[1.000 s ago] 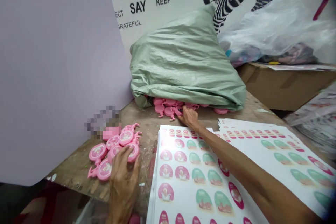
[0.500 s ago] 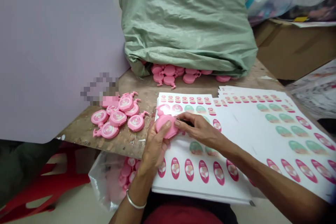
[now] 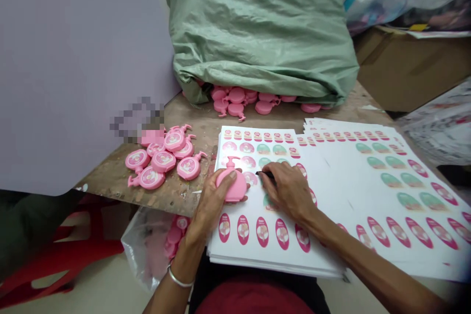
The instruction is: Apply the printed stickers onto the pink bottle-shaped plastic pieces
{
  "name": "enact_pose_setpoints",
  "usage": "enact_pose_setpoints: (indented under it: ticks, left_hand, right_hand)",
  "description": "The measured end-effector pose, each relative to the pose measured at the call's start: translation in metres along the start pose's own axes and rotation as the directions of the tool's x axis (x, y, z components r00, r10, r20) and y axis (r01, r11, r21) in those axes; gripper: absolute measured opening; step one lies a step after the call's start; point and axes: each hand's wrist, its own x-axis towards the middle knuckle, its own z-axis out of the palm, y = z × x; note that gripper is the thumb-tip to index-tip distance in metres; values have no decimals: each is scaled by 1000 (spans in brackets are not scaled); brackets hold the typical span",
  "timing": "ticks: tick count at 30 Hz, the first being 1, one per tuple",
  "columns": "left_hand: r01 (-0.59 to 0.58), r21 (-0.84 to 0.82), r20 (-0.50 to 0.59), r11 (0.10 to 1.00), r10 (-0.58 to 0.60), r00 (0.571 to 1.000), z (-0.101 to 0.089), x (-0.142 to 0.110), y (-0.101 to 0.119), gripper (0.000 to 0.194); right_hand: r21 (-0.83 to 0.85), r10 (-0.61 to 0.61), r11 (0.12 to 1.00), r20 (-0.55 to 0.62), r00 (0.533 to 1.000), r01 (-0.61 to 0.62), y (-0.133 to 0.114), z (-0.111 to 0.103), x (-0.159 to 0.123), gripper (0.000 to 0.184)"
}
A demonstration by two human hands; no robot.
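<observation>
My left hand (image 3: 217, 196) is closed round a pink toy pump bottle (image 3: 232, 186), its nozzle pointing away from me and a plain pink face up. The thumb lies across this face. My right hand (image 3: 290, 189) grips a slim black pointed tool (image 3: 265, 174), mostly hidden by the fingers; its exact kind cannot be made out. Its tip is at the edge of a round pink sticker (image 3: 250, 178) on the printed sticker sheet (image 3: 239, 206). Left of the sheet lies a heap of pink pump bottles (image 3: 164, 161) with round labels on their faces.
A large green sack (image 3: 261, 24) stands at the back, with plain pink bottles (image 3: 235, 95) spilling from under it. More sticker sheets (image 3: 331, 171) lie to the right. Below the table's left edge hangs a clear bag (image 3: 138, 245) of pink pieces, near a red stool (image 3: 88, 245).
My right hand has moved from the bottle down onto the sheet, its tool at a sticker. The bottle in my left hand has turned more upright in view.
</observation>
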Motion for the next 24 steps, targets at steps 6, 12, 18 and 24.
enact_pose_setpoints:
  ticks: [6, 12, 18, 24]
  left_hand:
    - [6, 104, -8, 995, -6, 1000, -3, 8, -8, 45]
    - [2, 114, 21, 993, -4, 1000, -2, 10, -6, 48]
    - [6, 67, -15, 998, -5, 1000, -3, 7, -6, 49]
    - [-9, -74, 9, 997, 10, 1000, -2, 3, -2, 56]
  right_hand:
    - [80, 17, 997, -42, 999, -14, 3, 5, -1, 16]
    - [136, 87, 987, 14, 996, -88, 4, 6, 5, 14]
    - [276, 106, 958, -73, 992, -83, -2, 3, 6, 21]
    - [727, 354, 581, 181, 918, -367, -3, -30, 17, 30]
